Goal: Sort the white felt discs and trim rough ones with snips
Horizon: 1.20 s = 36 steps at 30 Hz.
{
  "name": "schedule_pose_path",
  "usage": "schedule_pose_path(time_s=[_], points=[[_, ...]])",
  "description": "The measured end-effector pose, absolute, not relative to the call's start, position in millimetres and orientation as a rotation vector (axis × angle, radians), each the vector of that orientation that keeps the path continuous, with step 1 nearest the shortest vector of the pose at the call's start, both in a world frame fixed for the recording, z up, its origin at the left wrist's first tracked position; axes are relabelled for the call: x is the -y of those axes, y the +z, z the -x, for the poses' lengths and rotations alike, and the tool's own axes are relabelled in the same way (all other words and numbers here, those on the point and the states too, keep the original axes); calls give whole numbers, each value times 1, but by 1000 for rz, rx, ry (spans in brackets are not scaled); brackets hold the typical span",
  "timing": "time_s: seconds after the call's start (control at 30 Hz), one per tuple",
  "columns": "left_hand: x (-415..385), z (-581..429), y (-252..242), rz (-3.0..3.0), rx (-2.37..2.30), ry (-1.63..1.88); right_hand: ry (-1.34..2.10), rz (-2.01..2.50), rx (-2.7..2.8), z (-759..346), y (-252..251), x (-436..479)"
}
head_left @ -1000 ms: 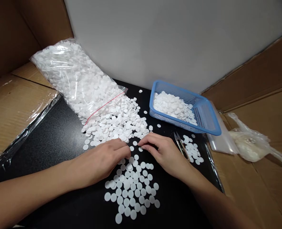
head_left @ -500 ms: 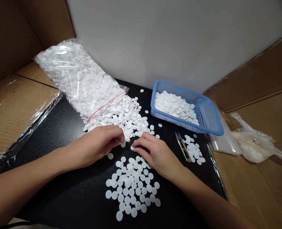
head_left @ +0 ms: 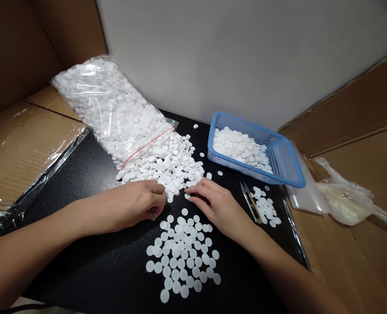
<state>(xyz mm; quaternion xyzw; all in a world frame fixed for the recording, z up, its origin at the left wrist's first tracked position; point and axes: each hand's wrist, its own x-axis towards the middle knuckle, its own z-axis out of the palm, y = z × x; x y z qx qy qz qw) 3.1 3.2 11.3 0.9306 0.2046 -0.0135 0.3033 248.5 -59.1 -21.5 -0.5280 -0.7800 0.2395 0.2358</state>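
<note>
Left hand [head_left: 139, 203]: fingers curled; what they hold cannot be told.
Right hand [head_left: 217, 205]: thumb and forefinger slightly parted at one disc [head_left: 187, 196]; grip uncertain.
Discs [head_left: 181, 264]: heaped at the bag [head_left: 104, 104], inside the basket [head_left: 287, 157], spread nearer the viewer.

black table [head_left: 95, 283] | clear bag [head_left: 108, 104] (red stripe [head_left: 147, 144] at mouth) | white discs [head_left: 172, 263], heaped and scattered | blue basket [head_left: 245, 168] | snips [head_left: 250, 203]
</note>
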Motion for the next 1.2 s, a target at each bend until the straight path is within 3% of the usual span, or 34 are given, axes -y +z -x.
schedule_pose_path(time_s=[0.53,1.2], points=[[19,-27,-14,-2484,-793,282,943,1395,2219,-255,-12,60],[18,-27,-17,-2568,-843,340,690,1413,1990,-249,-22,63]])
